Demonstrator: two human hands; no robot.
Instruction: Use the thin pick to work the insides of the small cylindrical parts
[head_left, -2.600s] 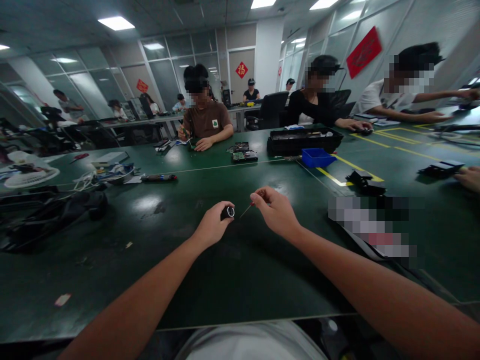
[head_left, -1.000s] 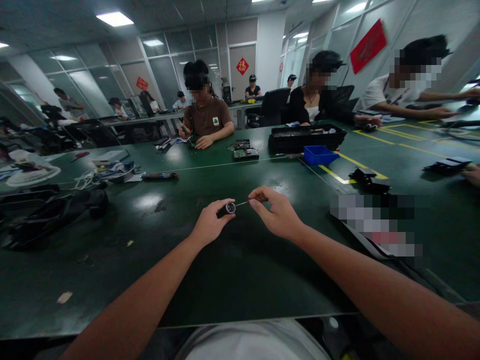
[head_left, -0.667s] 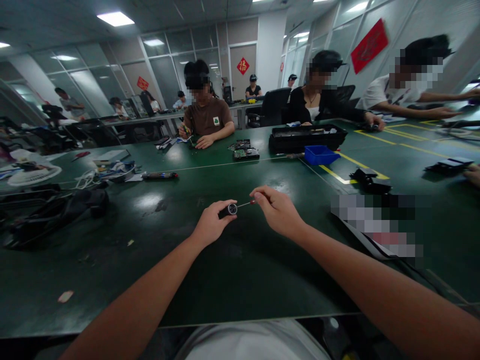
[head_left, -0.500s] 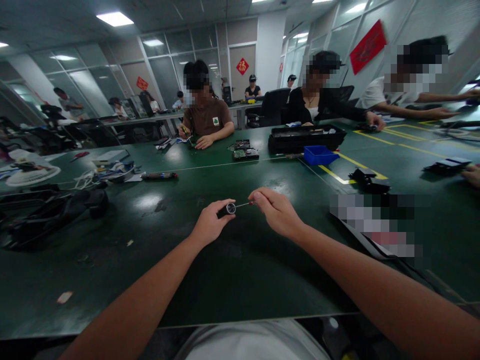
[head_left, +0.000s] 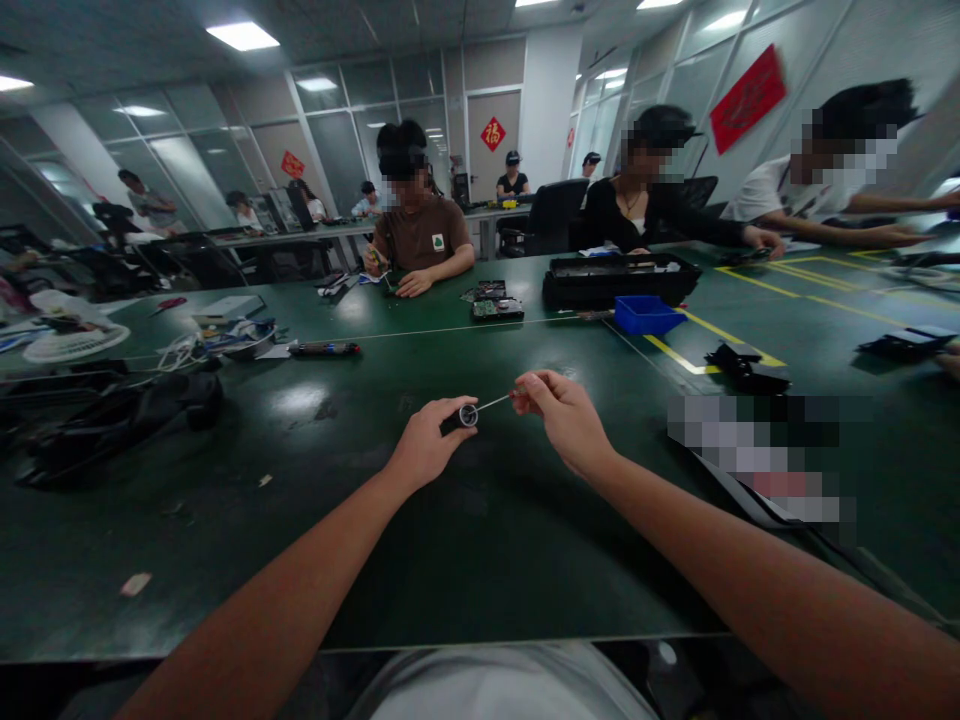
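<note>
My left hand (head_left: 427, 445) is closed round a small black cylinder (head_left: 469, 415) with a light ring at its open end, which faces me. Between thumb and fingers of my right hand (head_left: 566, 415) is the red-tinted handle of a thin screwdriver (head_left: 495, 403). Its metal shaft points left, and the tip meets the rim of the cylinder; whether it reaches inside I cannot tell. Both hands are held above the green table (head_left: 450, 560).
A black bag-like object (head_left: 127, 425) lies at the left, near a pen-shaped tool (head_left: 325, 349). Further off are circuit boards (head_left: 496, 308), a blue bin (head_left: 649, 315) and a long black housing (head_left: 619, 282). Black parts (head_left: 748, 370) lie at right. Several people sit across the table.
The whole view has shifted slightly, so things appear a little further right. My right hand has moved slightly away from the cylinder, its fingers turned on the handle; my left keeps its hold.
</note>
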